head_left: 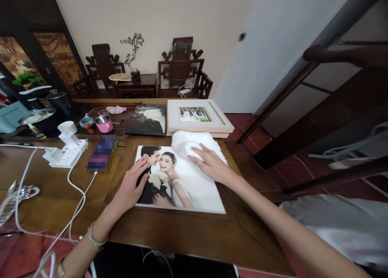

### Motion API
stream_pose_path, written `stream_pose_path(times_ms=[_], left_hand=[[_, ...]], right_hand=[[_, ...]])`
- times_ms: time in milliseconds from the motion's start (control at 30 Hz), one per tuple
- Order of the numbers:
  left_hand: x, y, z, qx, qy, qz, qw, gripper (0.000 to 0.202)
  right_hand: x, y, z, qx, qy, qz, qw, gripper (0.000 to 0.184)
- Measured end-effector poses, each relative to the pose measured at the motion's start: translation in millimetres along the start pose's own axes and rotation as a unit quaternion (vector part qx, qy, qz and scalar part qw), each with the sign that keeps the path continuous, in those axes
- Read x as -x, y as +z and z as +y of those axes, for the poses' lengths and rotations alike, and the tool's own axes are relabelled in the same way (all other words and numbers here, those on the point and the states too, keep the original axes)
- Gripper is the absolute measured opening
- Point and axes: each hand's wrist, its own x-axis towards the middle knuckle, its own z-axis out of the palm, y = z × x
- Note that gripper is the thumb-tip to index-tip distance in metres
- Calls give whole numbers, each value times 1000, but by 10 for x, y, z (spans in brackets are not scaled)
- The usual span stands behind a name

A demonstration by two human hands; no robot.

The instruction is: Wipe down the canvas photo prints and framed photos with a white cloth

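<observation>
A large photo panel (182, 189) of a couple lies flat on the wooden table in front of me. My left hand (135, 181) rests on its left edge, fingers stretched out over the dark part of the picture. Over the panel's upper right corner, my right hand (209, 163) grips and presses a bunched white cloth (200, 142). Part of the cloth spreads past the panel's far edge and hides that corner. Just beyond, a dark photo album or panel (142, 122) lies beside a white framed picture (174, 116), which the cloth nearly touches.
To the left stand a white power strip (71, 154) with trailing cables, a phone (101, 152) and a pink cup (104, 124). A clear glass-like object (22, 193) sits at the near left. Dark chairs (182, 68) stand behind the table (176, 227).
</observation>
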Motion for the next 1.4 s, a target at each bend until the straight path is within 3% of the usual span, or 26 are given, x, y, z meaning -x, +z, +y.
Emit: stream_pose_path(times_ms=[133, 267, 367, 500, 633, 767, 900, 1000, 1267, 1400], left_hand=[[4, 5, 6, 5, -4, 2, 1000, 43], [8, 2, 34, 3, -19, 3, 1000, 44], [2, 3, 39, -3, -16, -3, 1000, 44], [-5, 1, 16, -11, -6, -14, 1000, 45], [3, -11, -4, -20, -3, -26, 999, 45], [10, -22, 10, -19, -5, -29, 999, 45], [5, -23, 33, -7, -15, -22, 1000, 44], [2, -13, 31, 0, -15, -14, 1000, 44], [1, 6, 23, -5, -11, -12, 1000, 45], [-5, -2, 25, -8, -1, -15, 1000, 44]], right_hand=[[457, -75, -43, 29, -47, 3, 998, 23], [988, -110, -480, 52, -125, -41, 990, 23], [1227, -163, -789, 25, -188, -77, 979, 26], [1163, -189, -832, 2, -220, -113, 969, 27], [747, -133, -470, 36, -176, -81, 980, 18], [251, -113, -96, 52, -126, -22, 990, 23], [29, -109, 2, 58, -89, -8, 994, 24], [192, -73, -94, 63, -98, -4, 993, 24], [1257, -84, -678, 41, -192, -47, 979, 21], [1300, -130, -737, 22, -206, -78, 975, 23]])
